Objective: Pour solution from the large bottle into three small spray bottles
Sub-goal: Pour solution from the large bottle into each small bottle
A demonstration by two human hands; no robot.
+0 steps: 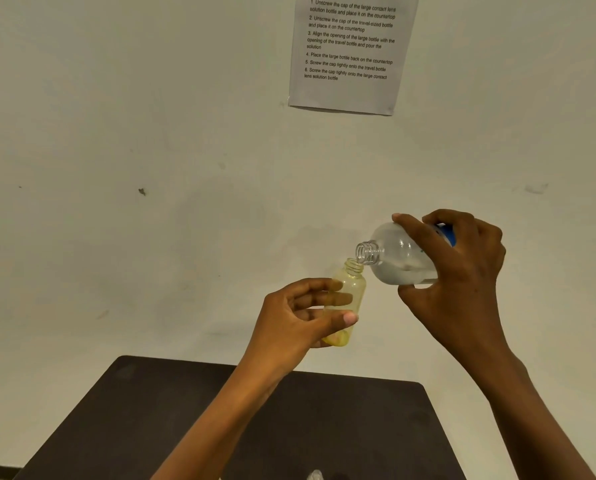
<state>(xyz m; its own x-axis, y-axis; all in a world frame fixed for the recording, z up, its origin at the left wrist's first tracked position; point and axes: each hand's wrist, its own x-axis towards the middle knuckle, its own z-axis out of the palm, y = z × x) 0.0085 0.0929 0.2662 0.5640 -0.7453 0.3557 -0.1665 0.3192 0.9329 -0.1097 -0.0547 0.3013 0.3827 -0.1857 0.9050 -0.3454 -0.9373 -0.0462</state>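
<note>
My right hand [459, 271] grips a large clear bottle [398, 254] with a blue label, tipped on its side with the uncapped neck pointing left and down. Its mouth sits just above and touching the open mouth of a small yellow-tinted bottle [350, 285]. My left hand [303, 313] holds that small bottle upright and slightly tilted, fingers wrapped round its lower half. Both bottles are raised in the air above the table. The small bottle has no spray cap on it. Clear liquid lies along the lower side of the large bottle.
A dark brown table [151, 410] lies below my forearms, set against a pale wall. A printed instruction sheet [350, 53] is stuck to the wall above. A small clear object [314, 475] peeks in at the bottom edge.
</note>
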